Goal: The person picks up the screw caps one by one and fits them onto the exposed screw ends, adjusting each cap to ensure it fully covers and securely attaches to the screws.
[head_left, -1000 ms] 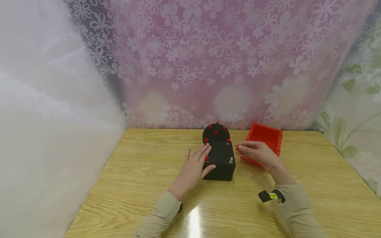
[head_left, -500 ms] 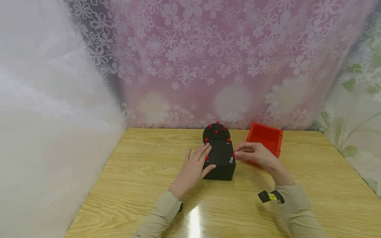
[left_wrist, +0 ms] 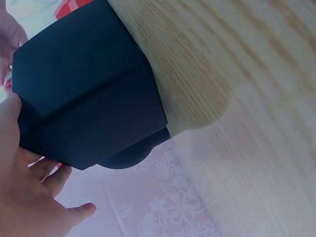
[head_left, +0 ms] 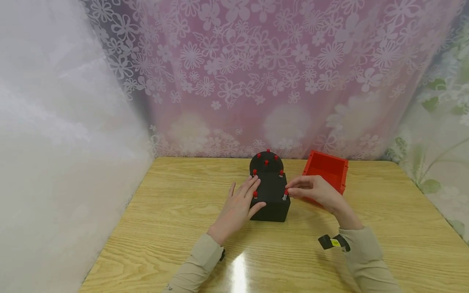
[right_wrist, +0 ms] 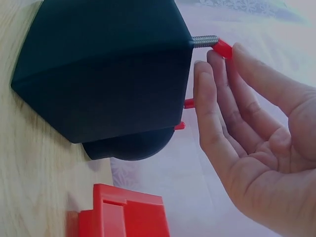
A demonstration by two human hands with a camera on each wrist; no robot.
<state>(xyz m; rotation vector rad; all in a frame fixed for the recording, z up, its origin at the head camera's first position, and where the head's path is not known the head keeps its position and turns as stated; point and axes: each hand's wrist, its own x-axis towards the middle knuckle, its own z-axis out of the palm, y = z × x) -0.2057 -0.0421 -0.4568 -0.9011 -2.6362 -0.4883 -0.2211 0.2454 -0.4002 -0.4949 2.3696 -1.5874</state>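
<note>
A black box (head_left: pixel 271 211) with a round black disc (head_left: pixel 258 166) behind it stands mid-table. At the near right corner of its top, a threaded metal bolt (right_wrist: pixel 204 41) sticks out. My right hand (head_left: pixel 318 192) pinches a small red cap (right_wrist: pixel 223 48) between thumb and fingertips, tilted right at the bolt's end. My left hand (head_left: pixel 234 209) rests on the box's left side and top, fingers fairly straight. Beside it, another red cap (head_left: pixel 255 194) sits at the near left corner. Several more red caps show along the box's far edge and on the disc.
To the right of the box, a red bin (head_left: pixel 345 175) is partly covered by my right hand. The wooden table (head_left: pixel 176 228) reaches back to a flowered pink curtain (head_left: pixel 227 81). A pale sheet (head_left: pixel 55 142) hangs on the left.
My right hand has moved the red cap left and down, from beside the box to the tip of the bolt. The left hand and the box have stayed in place.
</note>
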